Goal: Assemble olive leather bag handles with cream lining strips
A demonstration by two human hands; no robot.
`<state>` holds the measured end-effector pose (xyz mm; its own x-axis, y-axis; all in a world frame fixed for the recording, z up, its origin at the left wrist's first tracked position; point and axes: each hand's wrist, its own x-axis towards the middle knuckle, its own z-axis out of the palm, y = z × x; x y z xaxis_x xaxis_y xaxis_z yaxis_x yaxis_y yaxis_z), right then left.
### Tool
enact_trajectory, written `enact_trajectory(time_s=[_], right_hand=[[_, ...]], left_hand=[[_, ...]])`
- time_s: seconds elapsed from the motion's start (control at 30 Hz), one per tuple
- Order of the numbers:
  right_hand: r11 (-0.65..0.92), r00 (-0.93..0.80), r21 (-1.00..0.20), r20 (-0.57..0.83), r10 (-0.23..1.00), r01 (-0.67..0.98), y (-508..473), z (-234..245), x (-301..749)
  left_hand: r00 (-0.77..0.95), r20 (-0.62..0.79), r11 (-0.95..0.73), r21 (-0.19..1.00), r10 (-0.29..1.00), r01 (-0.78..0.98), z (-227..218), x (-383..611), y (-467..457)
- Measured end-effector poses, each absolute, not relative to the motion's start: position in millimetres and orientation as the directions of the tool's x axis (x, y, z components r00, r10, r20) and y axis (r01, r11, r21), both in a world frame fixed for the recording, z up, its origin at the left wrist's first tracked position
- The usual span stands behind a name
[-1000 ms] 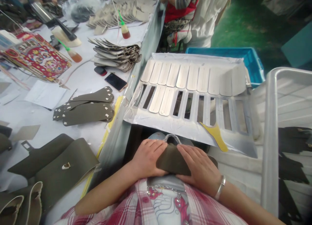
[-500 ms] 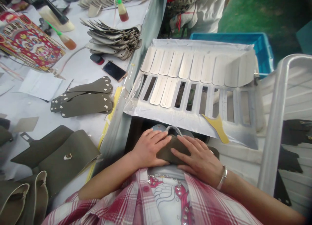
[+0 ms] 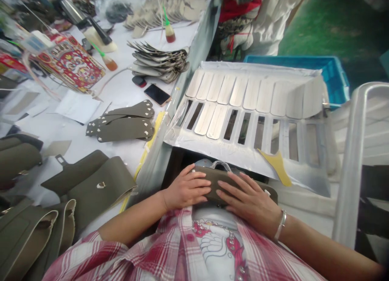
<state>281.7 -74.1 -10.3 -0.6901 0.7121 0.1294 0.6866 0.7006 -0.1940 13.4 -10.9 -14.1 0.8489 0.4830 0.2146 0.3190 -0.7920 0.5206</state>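
An olive-green leather piece lies across my lap, close to my body, under the near edge of a slotted white tray. My left hand lies flat on its left end with fingers stretched out and together. On the right part of the piece rests my right hand, fingers extended and pressing down; a silver bracelet sits on that wrist. Both palms cover much of the piece.
The tray holds pale strips in rows, and a yellow scrap lies on its front edge. On the white table at left are olive straps, olive flaps, a phone and stacked grey pieces. A person stands behind; a blue crate is right.
The view has swung a little to the left and blurred. My fingers have shifted slightly over the olive piece, which now shows more of its upper edge.
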Motion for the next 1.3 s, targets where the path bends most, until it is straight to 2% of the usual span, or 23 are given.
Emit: enact_trajectory(time_s=[0.07, 0.13, 0.2, 0.3, 0.47, 0.77, 0.83, 0.93, 1.07, 1.17, 1.3], right_hand=[[0.704, -0.691, -0.168, 0.134, 0.710, 0.690, -74, -9, 279], [0.701, -0.687, -0.154, 0.139, 0.713, 0.696, -73, -10, 273], [0.711, -0.694, -0.146, 0.153, 0.703, 0.688, -68, -11, 262], [0.753, -0.735, -0.131, 0.165, 0.658, 0.645, -56, -12, 243], [0.790, -0.778, -0.148, 0.145, 0.612, 0.594, -40, -9, 225], [0.749, -0.731, -0.280, 0.189, 0.656, 0.600, -39, -9, 216], [0.721, -0.702, -0.332, 0.198, 0.684, 0.608, -38, -8, 212], [0.606, -0.579, -0.404, 0.203, 0.790, 0.685, -37, -7, 201], [0.469, -0.467, -0.360, 0.097, 0.879, 0.807, -36, -6, 185], [0.442, -0.454, -0.328, 0.044, 0.890, 0.835, -35, -5, 180], [0.450, -0.460, -0.301, 0.042, 0.887, 0.841, -36, -7, 181]], left_hand=[[0.695, 0.186, -0.616, 0.654, 0.694, 0.440, -18, 1, -17], [0.452, 0.071, -0.308, 0.824, 0.889, 0.476, -23, -9, -23], [0.319, -0.105, -0.023, 0.927, 0.942, 0.375, -28, -14, -26], [0.318, -0.233, 0.150, 0.953, 0.919, 0.265, -30, -13, -25], [0.316, -0.219, 0.129, 0.951, 0.923, 0.282, -21, -8, -16], [0.426, -0.221, 0.108, 0.956, 0.877, 0.274, -24, -13, -5], [0.465, -0.227, 0.125, 0.963, 0.856, 0.241, -24, -15, -3], [0.492, -0.218, 0.141, 0.972, 0.843, 0.188, -26, -17, -3], [0.508, -0.211, 0.159, 0.977, 0.835, 0.145, -29, -20, -3], [0.534, -0.225, 0.166, 0.973, 0.815, 0.158, -31, -19, -2], [0.532, -0.256, 0.186, 0.966, 0.808, 0.183, -30, -16, 0]])
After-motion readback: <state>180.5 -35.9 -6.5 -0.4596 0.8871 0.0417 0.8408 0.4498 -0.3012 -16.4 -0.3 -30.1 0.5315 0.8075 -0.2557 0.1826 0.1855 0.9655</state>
